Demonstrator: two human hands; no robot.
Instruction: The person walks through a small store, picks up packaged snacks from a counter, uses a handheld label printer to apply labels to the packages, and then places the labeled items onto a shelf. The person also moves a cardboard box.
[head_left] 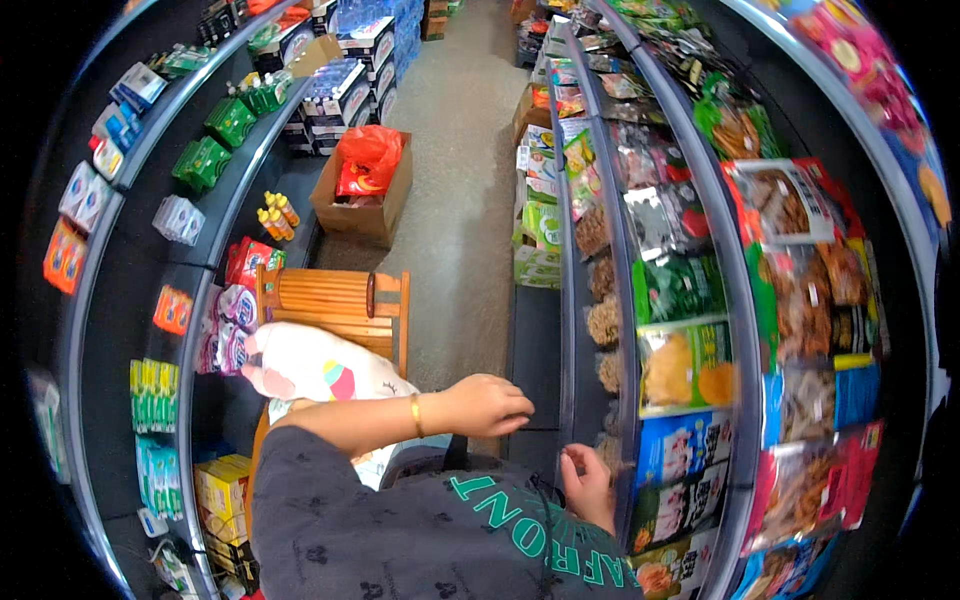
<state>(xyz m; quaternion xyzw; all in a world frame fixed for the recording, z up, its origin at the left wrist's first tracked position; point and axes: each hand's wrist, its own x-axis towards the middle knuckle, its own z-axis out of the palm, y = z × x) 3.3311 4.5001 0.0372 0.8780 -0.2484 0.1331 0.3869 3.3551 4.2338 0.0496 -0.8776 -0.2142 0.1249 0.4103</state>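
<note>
My left hand point(487, 405), with a gold bracelet point(416, 414) at the wrist, reaches across in front of my body, over the aisle. Its fingers are curled in together, and nothing shows in them. To the right and nearer, my right hand point(588, 487) is beside the lower edge of the right-hand shelves, thumb and forefinger slightly apart, with nothing visible between them. Bags of packaged food point(684, 367) stand in rows just right of it. Under my left forearm lies a pale plush toy point(325, 362) with pink feet, on a slatted wooden chair point(322, 294).
Shelves with soap packs point(173, 309) and yellow bottles point(278, 216) line the left. A cardboard box point(366, 222) holding a red bag stands beyond the chair. Bottled-water packs point(335, 92) are stacked farther back. Green and white cartons point(539, 228) stand along the right; the grey aisle floor point(450, 190) runs between.
</note>
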